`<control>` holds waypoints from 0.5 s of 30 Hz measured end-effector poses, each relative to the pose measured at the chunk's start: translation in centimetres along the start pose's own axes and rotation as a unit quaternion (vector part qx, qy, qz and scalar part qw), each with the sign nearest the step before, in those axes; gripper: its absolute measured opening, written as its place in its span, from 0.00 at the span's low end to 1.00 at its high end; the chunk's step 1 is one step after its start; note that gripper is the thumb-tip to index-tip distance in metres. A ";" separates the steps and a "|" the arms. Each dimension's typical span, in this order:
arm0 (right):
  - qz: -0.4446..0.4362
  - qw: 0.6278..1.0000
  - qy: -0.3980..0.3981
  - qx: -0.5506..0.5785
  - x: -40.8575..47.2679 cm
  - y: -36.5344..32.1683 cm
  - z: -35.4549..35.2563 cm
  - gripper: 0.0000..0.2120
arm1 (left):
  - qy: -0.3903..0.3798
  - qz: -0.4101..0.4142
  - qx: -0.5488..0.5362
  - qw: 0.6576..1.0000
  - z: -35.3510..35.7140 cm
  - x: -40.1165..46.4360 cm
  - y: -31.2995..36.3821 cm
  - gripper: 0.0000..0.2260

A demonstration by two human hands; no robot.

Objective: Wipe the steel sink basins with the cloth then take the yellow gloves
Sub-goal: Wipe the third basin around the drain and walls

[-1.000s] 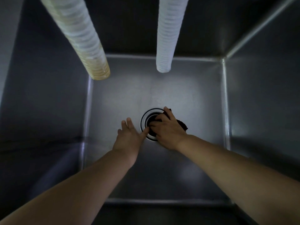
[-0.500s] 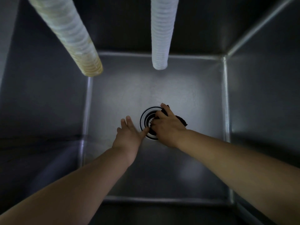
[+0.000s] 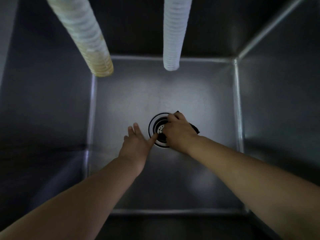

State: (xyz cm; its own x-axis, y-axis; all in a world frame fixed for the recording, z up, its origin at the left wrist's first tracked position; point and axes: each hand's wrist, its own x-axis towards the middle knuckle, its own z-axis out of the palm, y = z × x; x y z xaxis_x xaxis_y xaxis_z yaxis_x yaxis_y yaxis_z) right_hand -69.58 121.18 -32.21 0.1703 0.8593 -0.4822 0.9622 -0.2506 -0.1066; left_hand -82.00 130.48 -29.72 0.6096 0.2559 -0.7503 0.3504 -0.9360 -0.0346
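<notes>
Steel sink basin (image 3: 199, 94) seen from above: deep, dimly lit, walls dark, floor brighter toward the middle. Seams visible along the floor edges and up the far right corner.

Two ribbed hoses hang down into the basin from the top of the view. The left hose (image 3: 83, 33) slants, its lower end stained yellowish; the right hose (image 3: 174, 32) is pale and hangs nearly straight. Both ends stop above the floor near the far wall, well apart from the hands.

Both bare forearms are extended down from the near corners to the basin floor.

Right hand (image 3: 178, 131) is placed over the right side of the drain (image 3: 155, 125), fingers curled round a dark cloth (image 3: 194, 128). The cloth is mostly covered by the hand; a dark edge is seen beyond the knuckles and at the wrist side, and a bit below the fingers inside the drain ring. Cloth is pressed at the drain.

Left hand (image 3: 136, 144) is laid flat on the floor just left of the drain, fingers straight and spread, nothing held. Thumb tip reaches the drain rim.

Strainer holes partly visible in the drain.
</notes>
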 end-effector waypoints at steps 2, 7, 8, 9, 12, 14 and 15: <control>0.040 0.979 0.132 0.148 -1.9 0.9 0.4 0.12 | 0.009 -0.001 0.011 1.000 0.3 0.0 0.0 0.40; 0.182 0.910 0.346 0.136 -6.7 3.8 1.1 0.16 | 0.007 -0.002 0.040 0.999 0.7 0.1 0.1 0.48; 0.197 0.917 0.327 0.115 -7.1 4.6 1.3 0.17 | 0.010 -0.001 0.036 0.999 0.7 0.1 -0.1 0.49; 0.198 0.931 0.288 0.102 -7.4 5.2 1.7 0.20 | 0.010 0.001 0.033 0.999 0.6 0.0 -0.3 0.50; 0.159 0.972 0.145 0.099 -7.6 5.1 4.0 0.31 | 0.030 0.017 0.027 0.999 1.0 -0.3 -1.1 0.50; 0.156 0.975 0.126 0.097 -7.6 4.2 5.2 0.32 | 0.051 0.033 0.006 0.998 1.2 -0.8 -1.9 0.49; 0.153 0.975 0.123 0.102 -8.0 3.7 5.5 0.32 | 0.064 0.041 -0.015 0.997 1.3 -1.1 -2.5 0.49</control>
State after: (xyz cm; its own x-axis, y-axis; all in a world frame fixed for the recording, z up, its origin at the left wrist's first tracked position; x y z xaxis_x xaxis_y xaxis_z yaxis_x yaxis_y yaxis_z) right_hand -68.53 110.98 -33.53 0.5123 0.8056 -0.2977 0.8006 -0.5734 -0.1738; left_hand -84.45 132.17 -29.66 0.7224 0.2105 -0.6586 0.3160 -0.9478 0.0437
